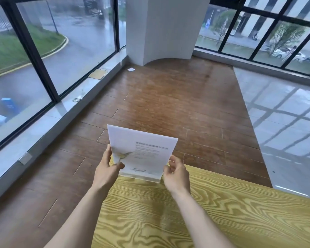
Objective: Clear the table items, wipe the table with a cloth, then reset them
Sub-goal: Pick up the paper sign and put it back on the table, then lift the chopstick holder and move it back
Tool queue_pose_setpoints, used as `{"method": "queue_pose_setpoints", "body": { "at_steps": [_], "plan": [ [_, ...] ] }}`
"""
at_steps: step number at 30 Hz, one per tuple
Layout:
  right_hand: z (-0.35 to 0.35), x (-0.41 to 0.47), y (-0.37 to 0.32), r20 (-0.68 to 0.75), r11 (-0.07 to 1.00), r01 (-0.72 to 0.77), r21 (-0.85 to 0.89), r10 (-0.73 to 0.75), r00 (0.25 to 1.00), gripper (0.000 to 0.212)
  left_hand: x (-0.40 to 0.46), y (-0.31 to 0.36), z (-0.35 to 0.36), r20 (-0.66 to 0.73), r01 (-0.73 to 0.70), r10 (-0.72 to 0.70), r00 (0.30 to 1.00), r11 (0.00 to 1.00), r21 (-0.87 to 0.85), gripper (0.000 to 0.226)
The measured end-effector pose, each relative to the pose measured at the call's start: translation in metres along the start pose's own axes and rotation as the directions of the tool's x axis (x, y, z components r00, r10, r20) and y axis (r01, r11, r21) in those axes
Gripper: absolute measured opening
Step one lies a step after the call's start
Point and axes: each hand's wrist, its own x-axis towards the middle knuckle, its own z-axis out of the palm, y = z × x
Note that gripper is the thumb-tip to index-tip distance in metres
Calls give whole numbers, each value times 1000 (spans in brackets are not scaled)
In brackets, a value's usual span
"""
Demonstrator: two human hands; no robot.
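I hold a white sign card in a clear acrylic stand [143, 151] with both hands, over the far left corner of the yellow wood-grain table [186, 212]. The card bears faint grey text and a pale flower picture. My left hand [107, 169] pinches its left edge with the thumb on the front. My right hand [176, 173] grips the lower right corner. The stand's base is at the table's far edge; I cannot tell whether it touches the top. No cloth is in view.
Beyond the table lies a brown plank floor [159, 104], with grey glossy tiles [284, 122] to the right. Large black-framed windows run along the left and back. A white pillar [165, 27] stands at the far middle. Cardboard scraps [97, 74] lie on the left sill.
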Motion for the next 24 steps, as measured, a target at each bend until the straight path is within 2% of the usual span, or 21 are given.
{"method": "queue_pose_setpoints", "body": {
  "at_steps": [5, 9, 12, 16, 20, 24],
  "plan": [
    [-24, -5, 18, 11, 999, -27, -26, 28, 1000, 55, -13, -10, 18, -133, 44, -29, 991, 993, 108, 86],
    [-62, -14, 50, 3, 994, -69, -80, 70, 998, 56, -41, -23, 51, -162, 100, -70, 984, 978, 184, 66],
    [-101, -25, 83, -4, 988, -111, -109, 112, 994, 57, -69, -34, 92, -42, 87, -78, 996, 953, 290, 72],
    [-172, -41, 136, -38, 977, -182, -113, 179, 983, 57, -121, -33, 175, 147, -7, -60, 987, 908, 418, 72],
    [-259, -58, 206, -56, 958, -271, -96, 267, 962, 55, -178, -35, 274, 346, -109, -60, 936, 887, 450, 71],
    [-359, -73, 291, -84, 926, -377, 1, 375, 923, 48, -244, -37, 386, 460, -176, -60, 886, 874, 453, 67]
  ]
}}
